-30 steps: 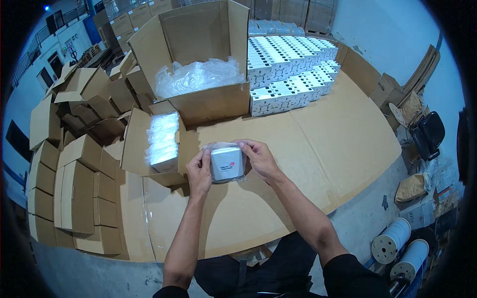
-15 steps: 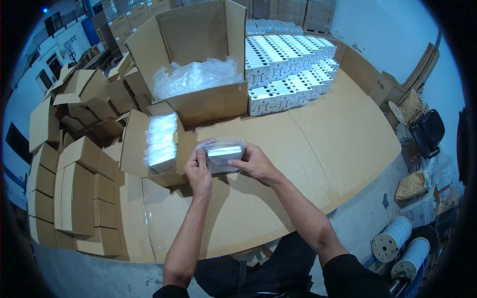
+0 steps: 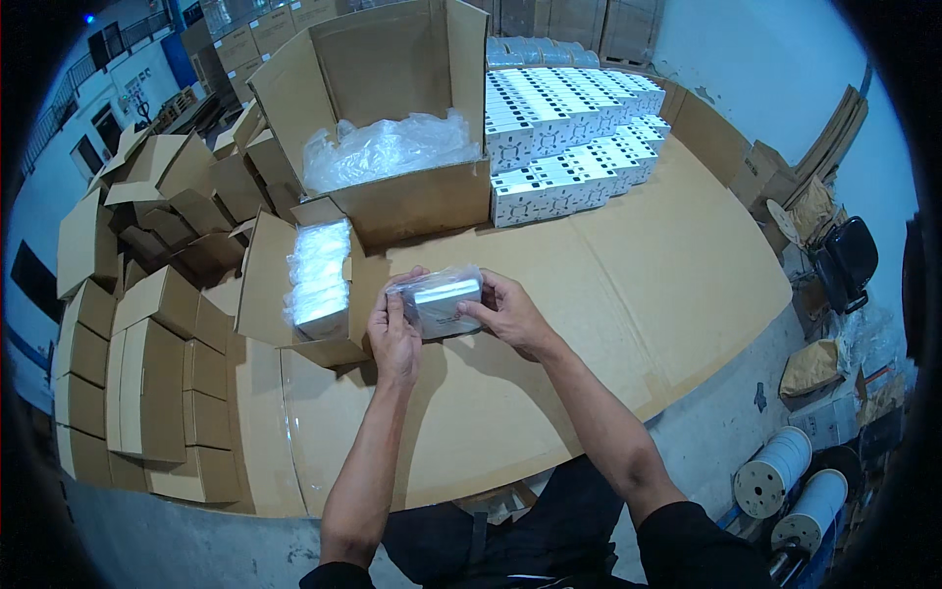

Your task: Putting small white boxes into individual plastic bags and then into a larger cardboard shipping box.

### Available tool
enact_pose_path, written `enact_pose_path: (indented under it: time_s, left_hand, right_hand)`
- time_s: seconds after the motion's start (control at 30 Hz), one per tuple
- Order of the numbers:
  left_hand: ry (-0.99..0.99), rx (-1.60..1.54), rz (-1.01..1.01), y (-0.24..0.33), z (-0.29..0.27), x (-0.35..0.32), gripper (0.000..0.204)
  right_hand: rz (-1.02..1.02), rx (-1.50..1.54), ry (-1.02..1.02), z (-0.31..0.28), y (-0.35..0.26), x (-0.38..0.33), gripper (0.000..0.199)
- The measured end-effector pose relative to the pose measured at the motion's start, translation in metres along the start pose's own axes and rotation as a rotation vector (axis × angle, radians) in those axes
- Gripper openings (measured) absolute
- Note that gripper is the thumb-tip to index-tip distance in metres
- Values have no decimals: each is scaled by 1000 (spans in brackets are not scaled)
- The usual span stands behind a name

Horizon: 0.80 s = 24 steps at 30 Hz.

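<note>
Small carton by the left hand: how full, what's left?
Done: the small carton already holds a row of bagged units. In hand: left hand and right hand hold one bagged unit beside it. Left: the big box still shows a pile of plastic-wrapped stock.

A big table covered in brown cardboard (image 3: pixel 628 294) holds the things. On it sit a large open box (image 3: pixel 392 128) with clear plastic inside, a small open box (image 3: pixel 304 285) of wrapped packs, and rows of white boxes (image 3: pixel 569 128).

Two hands (image 3: pixel 395 334) (image 3: pixel 510 312), one bagged item (image 3: pixel 444 299), two tape rolls (image 3: pixel 773 473).
</note>
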State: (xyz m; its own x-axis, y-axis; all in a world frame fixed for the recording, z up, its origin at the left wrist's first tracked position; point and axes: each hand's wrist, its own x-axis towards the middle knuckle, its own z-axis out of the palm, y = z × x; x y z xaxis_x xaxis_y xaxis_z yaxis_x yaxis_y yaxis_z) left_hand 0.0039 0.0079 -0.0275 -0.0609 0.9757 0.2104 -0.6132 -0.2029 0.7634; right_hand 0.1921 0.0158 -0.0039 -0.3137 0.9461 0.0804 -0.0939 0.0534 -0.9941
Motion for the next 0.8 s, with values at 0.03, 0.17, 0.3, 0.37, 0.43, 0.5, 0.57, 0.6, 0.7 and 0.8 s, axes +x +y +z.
enact_pose_path:
  time_s: [0.03, 0.17, 0.3, 0.37, 0.43, 0.5, 0.57, 0.6, 0.7, 0.8]
  left_hand:
    - [1, 1, 2, 1, -3, 0, 36]
    - [-66, 111, -47, 7, 1, -2, 36]
    - [-75, 494, -138, 12, -6, -5, 29]
    - [-84, 499, -120, 15, -6, -6, 23]
    - [-101, 500, -104, 21, 1, -6, 17]
    - [-49, 559, -220, 29, 4, -6, 13]
    - [-51, 587, -176, 30, 3, -6, 13]
    - [-56, 614, -133, 29, 2, -7, 14]
    - [-44, 624, -72, 25, -5, -9, 14]
    - [34, 564, -16, 18, -1, -11, 16]
  right_hand:
    - [0, 1, -2, 0, -3, -1, 39]
    - [39, 2, -7, -3, -10, -5, 35]
    - [-7, -25, -56, -5, -14, -6, 32]
    - [27, -28, -55, -5, -18, -7, 31]
    - [60, -35, -43, -10, -20, -8, 29]
    - [3, -81, -59, -17, -17, -7, 23]
    - [-41, -84, -69, -19, -16, -6, 19]
    - [-84, -87, -76, -19, -15, -5, 16]
    - [21, -158, -57, -20, -13, -4, 13]
    - [-57, -67, -64, -17, -8, -3, 10]
